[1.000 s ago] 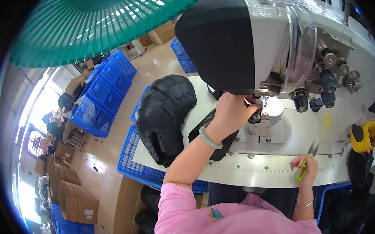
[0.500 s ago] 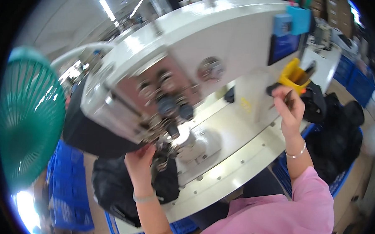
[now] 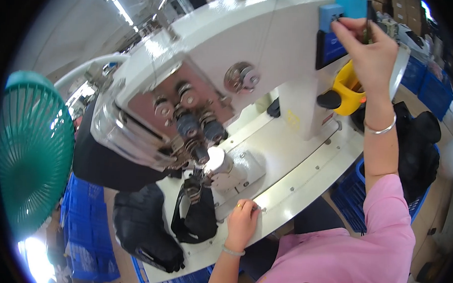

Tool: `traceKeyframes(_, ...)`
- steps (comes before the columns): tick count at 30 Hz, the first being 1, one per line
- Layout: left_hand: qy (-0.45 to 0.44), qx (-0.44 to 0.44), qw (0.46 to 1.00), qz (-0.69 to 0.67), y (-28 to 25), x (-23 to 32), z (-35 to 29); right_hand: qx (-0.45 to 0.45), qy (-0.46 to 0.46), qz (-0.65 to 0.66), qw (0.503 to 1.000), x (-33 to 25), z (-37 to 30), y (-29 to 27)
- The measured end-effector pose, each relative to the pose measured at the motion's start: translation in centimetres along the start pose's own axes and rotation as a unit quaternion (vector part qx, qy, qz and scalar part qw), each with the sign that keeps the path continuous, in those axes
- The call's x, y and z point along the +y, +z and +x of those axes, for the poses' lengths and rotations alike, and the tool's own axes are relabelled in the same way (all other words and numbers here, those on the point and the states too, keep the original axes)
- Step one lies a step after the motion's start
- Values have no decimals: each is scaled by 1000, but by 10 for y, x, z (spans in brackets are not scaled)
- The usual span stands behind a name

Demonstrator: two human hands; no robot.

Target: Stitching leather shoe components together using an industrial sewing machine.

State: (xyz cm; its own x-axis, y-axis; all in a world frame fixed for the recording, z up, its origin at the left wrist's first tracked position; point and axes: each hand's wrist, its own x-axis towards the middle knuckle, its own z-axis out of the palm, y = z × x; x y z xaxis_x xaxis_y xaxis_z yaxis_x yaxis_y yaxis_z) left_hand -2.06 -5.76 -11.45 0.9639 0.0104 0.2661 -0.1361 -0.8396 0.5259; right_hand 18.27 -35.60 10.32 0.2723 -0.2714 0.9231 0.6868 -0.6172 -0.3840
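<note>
At the surface's point(image 3: 305, 188) near edge, left hand point(image 3: 241, 225) loosely curled, can't tell if holding anything; right hand point(image 3: 376, 53) half-closed on a slim dark thing point(image 3: 369, 31)

Before us is a pale, glossy sewing table point(image 3: 284, 202) with a curved front edge. On it we see a large white industrial sewing machine point(image 3: 286, 48) and, toward the left end, a bulky black padded piece point(image 3: 144, 224) beside a smaller black piece point(image 3: 195, 223).
</note>
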Motion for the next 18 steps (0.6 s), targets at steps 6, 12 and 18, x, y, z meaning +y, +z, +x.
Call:
traceKeyframes(6, -73, 89, 975, -191, -9, -4, -1, 108, 8, 37, 993, -4, -27, -2)
traceKeyframes(12, -204, 6, 729, -653, -17, 7, -5, -360, -222, 298, 856, -58, -158, 0)
traceKeyframes(18, -186, 3, 737, -649, -16, 22, -4, -376, -187, 335, 844, -77, -239, 17)
